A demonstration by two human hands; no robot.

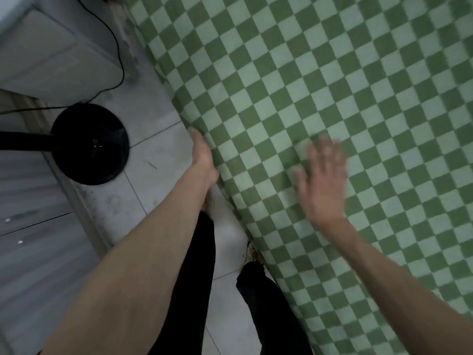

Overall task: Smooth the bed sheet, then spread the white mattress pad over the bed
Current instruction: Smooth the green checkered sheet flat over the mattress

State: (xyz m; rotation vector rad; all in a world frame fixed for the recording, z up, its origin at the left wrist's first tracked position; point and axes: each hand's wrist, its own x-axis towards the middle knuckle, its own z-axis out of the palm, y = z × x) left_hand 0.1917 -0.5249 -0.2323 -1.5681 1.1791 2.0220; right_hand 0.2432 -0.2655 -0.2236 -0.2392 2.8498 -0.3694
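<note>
A person stands at the side of a bed, working on the green-and-pale-green checked cotton bed sheet (320,85) that covers it. The right hand (323,180), blurred, lies spread on the sheet a little in from the bed's edge, fingers straight and released, holding nothing. The left hand (203,156) is at the edge itself, where the sheet turns down the bed's side; its fingers are hidden behind the cloth and the wrist, so whether they are gripping the hem or only pressing on it cannot be told.

By the look of it the first step, smoothing, is under way: a few soft ridges show in the sheet just beside the right hand, while the cloth farther across the bed lies flat. The white mattress pad is nowhere in view, so spreading it appears not yet begun.

Room for moving is narrow. Between the bed's edge and a pale grey cabinet (51,55) runs a strip of grey tiled floor (153,155), where the person's dark trouser legs (199,278) stand close against the bed. On that strip, near the left hand, sits the round black base of a floor stand (89,144), its black cable (112,47) trailing toward the cabinet, a likely snag for feet.
</note>
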